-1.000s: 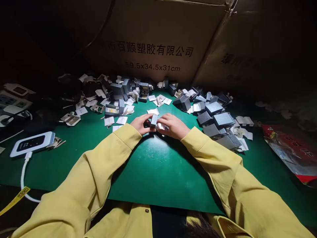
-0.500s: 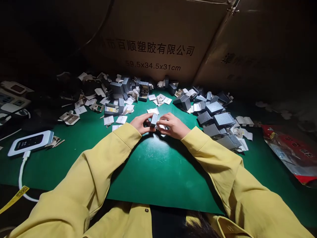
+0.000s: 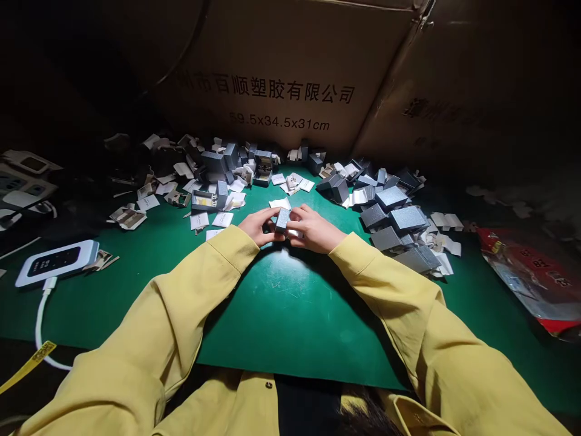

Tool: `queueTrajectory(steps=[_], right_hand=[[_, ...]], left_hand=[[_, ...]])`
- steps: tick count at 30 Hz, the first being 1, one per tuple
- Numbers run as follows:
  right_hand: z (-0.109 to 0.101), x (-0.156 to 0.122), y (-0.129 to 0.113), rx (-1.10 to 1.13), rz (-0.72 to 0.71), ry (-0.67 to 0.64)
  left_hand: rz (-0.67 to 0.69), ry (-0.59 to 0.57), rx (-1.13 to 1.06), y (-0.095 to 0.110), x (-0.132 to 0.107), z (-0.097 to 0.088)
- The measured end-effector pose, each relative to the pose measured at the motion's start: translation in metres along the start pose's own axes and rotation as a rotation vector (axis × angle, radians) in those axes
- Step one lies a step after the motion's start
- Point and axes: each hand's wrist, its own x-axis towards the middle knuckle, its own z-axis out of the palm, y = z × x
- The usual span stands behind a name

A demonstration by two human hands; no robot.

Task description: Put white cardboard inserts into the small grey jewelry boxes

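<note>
A small dark grey-blue box [image 3: 282, 219] with a speckled surface is gripped between the thumb and fingers of my left hand [image 3: 258, 227], above the green mat. My right hand [image 3: 315, 229] is closed against the box's right side, its fingertips touching it. Under those fingers shows a bit of a white, paper-like piece [image 3: 295, 234], mostly hidden by the hand. Just beyond the box lies a white slip [image 3: 279, 204]. Left of my left hand are white printed cards [image 3: 222, 219] and an open grey box [image 3: 205, 200] with yellow inside.
Closed grey boxes [image 3: 409, 219] are heaped at right, among white paper scraps. More boxes and torn inserts line the back, before a large cardboard carton [image 3: 272, 54]. A white device [image 3: 57, 261] with a cable sits left; a red plastic bag [image 3: 531, 272] lies far right.
My right hand has shifted slightly left, closer against the box, and less of the white piece shows. My left hand keeps its hold on the box.
</note>
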Motion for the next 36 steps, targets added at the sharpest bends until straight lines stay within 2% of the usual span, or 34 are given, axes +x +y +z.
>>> queueTrajectory(steps=[7,14,16,23,27,30,32,34,36], right_hand=[[0.0,0.001,-0.001,-0.005,0.027,0.0],[0.019,-0.01,0.0,0.097,0.087,0.24],[0.024,-0.014,-0.003,0.079,0.112,0.261],[0.017,-0.027,-0.025,-0.143,0.178,0.076],[0.015,-0.028,-0.03,-0.134,0.185,0.012],[0.018,-0.026,-0.026,-0.01,0.186,0.052],[0.019,-0.024,-0.023,0.163,0.239,0.148],[0.017,-0.02,-0.02,0.376,0.375,0.269],[0.013,-0.017,-0.018,0.598,0.547,0.323]], left_hand=[[0.007,-0.005,-0.02,0.0,0.0,0.0],[-0.011,0.022,-0.033,-0.003,-0.001,0.003],[-0.01,0.033,-0.048,-0.004,-0.001,0.004],[-0.001,0.029,-0.077,-0.007,-0.002,0.005],[-0.01,0.043,-0.126,-0.009,-0.001,0.007],[-0.027,0.012,-0.172,-0.009,-0.001,0.006],[-0.022,0.004,-0.208,-0.008,-0.001,0.004],[-0.001,0.01,-0.253,-0.005,-0.003,0.002],[0.012,-0.013,-0.329,-0.002,-0.005,0.002]])
